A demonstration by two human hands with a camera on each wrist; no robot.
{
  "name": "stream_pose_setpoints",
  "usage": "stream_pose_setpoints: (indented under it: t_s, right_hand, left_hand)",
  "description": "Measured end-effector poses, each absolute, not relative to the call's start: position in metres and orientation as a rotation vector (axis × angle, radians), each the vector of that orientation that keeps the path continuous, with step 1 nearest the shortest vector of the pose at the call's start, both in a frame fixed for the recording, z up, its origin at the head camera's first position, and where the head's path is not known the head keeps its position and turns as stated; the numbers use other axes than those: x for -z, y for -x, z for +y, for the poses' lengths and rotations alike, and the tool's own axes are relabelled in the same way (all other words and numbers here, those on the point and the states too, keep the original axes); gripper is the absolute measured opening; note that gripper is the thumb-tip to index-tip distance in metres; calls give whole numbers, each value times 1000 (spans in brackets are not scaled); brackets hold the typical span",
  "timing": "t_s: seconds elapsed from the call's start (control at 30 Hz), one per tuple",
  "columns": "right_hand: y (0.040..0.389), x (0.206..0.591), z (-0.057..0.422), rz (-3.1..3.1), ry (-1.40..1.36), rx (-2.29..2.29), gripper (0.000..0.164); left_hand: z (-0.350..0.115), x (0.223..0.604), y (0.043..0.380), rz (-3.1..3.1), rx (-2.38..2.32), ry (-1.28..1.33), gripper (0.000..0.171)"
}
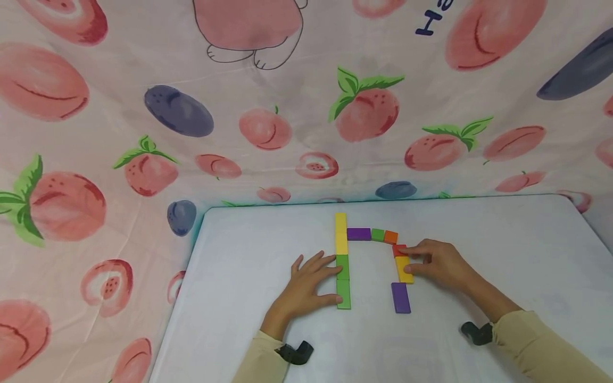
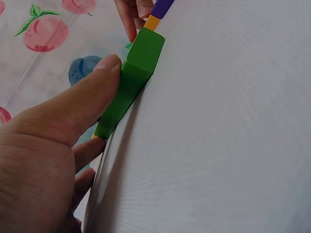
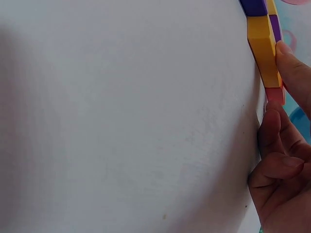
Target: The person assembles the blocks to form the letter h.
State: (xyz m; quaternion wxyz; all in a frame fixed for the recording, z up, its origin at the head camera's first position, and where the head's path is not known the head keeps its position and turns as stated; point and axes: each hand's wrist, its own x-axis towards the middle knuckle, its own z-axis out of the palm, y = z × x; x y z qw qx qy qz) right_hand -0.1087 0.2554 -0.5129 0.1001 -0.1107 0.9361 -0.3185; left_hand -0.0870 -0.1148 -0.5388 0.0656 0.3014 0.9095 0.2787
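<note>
In the head view, my left hand (image 1: 306, 287) spreads its fingers along a straight column of blocks. Its fingertips touch the upper green block (image 1: 342, 267), and its thumb rests at the near end of the lower green block (image 1: 345, 292). Two yellow blocks (image 1: 341, 223) continue the column away from me. My right hand (image 1: 440, 266) is at the right-hand row: the index finger touches a small red block (image 1: 398, 252), the thumb a yellow-orange block (image 1: 403, 266). In the right wrist view its other fingers bend beside the yellow-orange block (image 3: 264, 53).
A purple block (image 1: 359, 234), a small green block (image 1: 378, 234) and an orange block (image 1: 390, 237) run right from the column. Another purple block (image 1: 401, 300) lies slightly tilted below the yellow-orange one. Fruit-print cloth (image 1: 268, 175) borders the white table (image 1: 239, 244).
</note>
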Motion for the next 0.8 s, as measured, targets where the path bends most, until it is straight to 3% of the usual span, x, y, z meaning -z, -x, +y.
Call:
stream_pose_setpoints:
  t_s: [0.2, 0.47, 0.8]
  right_hand:
    - [100, 510, 254, 2783, 357, 945, 58]
    - [88, 511, 245, 2769, 354, 762, 96]
    - [85, 507, 245, 2756, 354, 707, 92]
  left_hand:
    - [-115, 540, 87, 2738, -842, -898, 67]
    - [-115, 539, 87, 2745, -838, -883, 67]
    - [-114, 538, 87, 2746, -846, -893, 66]
